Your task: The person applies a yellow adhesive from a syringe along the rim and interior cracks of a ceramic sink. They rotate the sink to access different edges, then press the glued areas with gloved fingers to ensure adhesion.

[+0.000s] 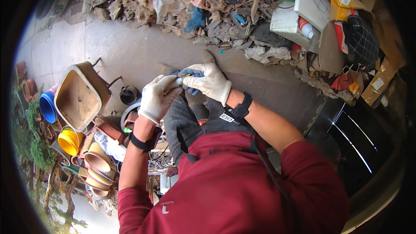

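Both my hands wear white work gloves with blue-coated palms, and they meet in front of my lap. With thumb and fingers pressed together, my left hand is closed at a small pale piece. My right hand has its fingers curled in from the other side, with a speck of yellow-green showing at its fingertips. Whether that speck belongs to the pale piece I cannot tell; most of it is hidden by the gloves. Dark bands circle both wrists. Below the hands are my legs in dark trousers.
At left stands a wheelbarrow beside a blue bucket, a yellow bucket and stacked plant pots. Rocks and driftwood line the far side. Foam boxes and cardboard lie at right, near a dark glossy panel.
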The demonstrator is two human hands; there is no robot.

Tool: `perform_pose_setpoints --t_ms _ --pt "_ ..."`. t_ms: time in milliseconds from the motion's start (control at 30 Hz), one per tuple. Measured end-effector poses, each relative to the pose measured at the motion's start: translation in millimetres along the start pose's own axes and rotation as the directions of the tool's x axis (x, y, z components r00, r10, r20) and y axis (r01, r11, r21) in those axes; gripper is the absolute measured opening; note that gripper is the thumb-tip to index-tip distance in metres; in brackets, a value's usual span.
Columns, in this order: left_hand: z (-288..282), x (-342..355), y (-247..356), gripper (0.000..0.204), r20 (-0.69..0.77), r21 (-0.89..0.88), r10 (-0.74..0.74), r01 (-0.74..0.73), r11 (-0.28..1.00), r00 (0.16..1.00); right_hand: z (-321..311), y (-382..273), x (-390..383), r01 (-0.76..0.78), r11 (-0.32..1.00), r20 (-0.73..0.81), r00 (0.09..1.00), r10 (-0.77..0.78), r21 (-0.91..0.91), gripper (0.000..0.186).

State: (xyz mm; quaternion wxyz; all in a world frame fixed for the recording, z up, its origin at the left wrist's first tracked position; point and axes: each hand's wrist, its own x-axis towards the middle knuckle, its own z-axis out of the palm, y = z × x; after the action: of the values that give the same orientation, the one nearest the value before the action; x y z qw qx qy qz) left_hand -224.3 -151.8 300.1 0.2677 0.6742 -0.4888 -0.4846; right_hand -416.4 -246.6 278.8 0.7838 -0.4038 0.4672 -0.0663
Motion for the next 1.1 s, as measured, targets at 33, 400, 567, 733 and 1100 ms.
perform_pose_setpoints --t_ms 33,400,567,733,1100 --pt "14 12 2 0.038 0.002 0.005 0.018 -0.018 1.000 1.000 -20 4 0 0.046 0.999 0.051 0.998 -0.047 0.021 0.019" --pt "177 40 -51 0.065 -0.049 -0.097 -0.295 0.290 0.952 0.954 -379 102 104 0.256 0.934 -0.907 0.400 0.131 0.248 0.012" --pt "222 25 -59 0.061 0.067 -0.003 -0.326 0.327 0.945 0.943 -456 136 172 0.275 0.800 -0.754 0.584 0.301 0.533 0.023" --pt "241 26 -60 0.059 0.117 0.052 -0.380 0.377 0.925 0.917 -459 137 216 0.286 0.757 -0.709 0.634 0.310 0.587 0.019" --pt "240 24 -59 0.055 0.075 0.038 -0.390 0.388 0.921 0.918 -486 102 240 0.175 0.956 -0.826 0.554 0.103 0.236 0.012"
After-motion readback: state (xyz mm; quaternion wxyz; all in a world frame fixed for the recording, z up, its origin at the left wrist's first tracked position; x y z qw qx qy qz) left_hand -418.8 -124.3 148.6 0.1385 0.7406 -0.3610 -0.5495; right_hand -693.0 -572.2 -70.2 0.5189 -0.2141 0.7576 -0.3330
